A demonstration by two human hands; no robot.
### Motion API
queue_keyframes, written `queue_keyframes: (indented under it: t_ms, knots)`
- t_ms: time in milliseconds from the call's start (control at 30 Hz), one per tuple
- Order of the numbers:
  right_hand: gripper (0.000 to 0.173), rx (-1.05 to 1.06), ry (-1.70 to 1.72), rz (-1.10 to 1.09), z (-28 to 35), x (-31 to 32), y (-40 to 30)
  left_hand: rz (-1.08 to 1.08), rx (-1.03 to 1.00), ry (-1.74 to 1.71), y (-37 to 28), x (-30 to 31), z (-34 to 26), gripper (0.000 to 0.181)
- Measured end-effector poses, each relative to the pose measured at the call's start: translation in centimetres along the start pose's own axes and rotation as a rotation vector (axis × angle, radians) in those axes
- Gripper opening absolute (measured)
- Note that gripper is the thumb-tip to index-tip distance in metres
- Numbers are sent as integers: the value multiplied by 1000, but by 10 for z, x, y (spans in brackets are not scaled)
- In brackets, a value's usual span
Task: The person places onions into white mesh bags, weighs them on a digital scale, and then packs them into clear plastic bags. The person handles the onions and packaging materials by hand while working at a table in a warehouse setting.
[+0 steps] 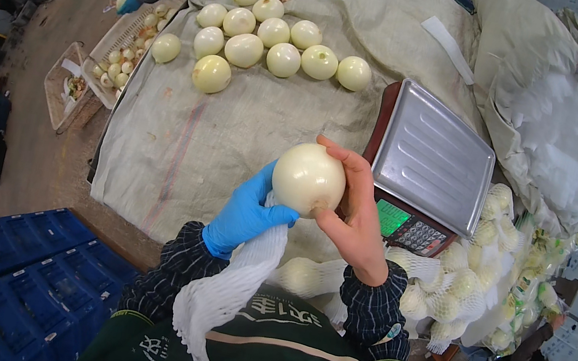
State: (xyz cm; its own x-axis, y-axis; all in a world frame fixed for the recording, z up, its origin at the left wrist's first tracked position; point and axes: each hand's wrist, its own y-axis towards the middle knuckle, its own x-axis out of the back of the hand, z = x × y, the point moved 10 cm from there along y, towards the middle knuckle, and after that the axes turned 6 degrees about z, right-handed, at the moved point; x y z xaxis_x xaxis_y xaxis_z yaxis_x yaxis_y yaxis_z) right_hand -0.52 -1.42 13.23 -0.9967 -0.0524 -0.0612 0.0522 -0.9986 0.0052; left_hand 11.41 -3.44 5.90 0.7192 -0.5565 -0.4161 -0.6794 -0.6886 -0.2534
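Observation:
A large peeled onion is held between my two hands in front of my chest. My left hand, in a blue glove, grips it from the left and below, together with a white foam net sleeve that hangs down over my apron. My bare right hand touches the onion's right side, its thumb near the root end. Several peeled onions lie on the cloth-covered table beyond. To the right stands a digital scale with a bare metal pan and a lit green display.
Netted onions are piled at the right, below a large sack. One netted onion lies by my right sleeve. Baskets stand off the table's left edge, blue crates lower left. A co-worker's gloved hand is at upper left.

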Motion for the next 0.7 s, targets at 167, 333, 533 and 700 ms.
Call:
queue_keyframes:
  t_ms: [167, 333, 533, 700]
  knots:
    - [63, -49, -79, 43, -2, -11, 9, 5, -21, 38, 1, 15, 5, 80]
    - [62, -96, -206, 38, -4, -19, 14, -23, 14, 5, -2, 23, 7, 82]
    - [70, -55, -374, 204, -5, -31, 24, -67, 32, -3, -9, 44, 16, 73]
    - [80, -130, -313, 311, -10, -47, 35, -56, 119, -215, -17, 57, 30, 60]
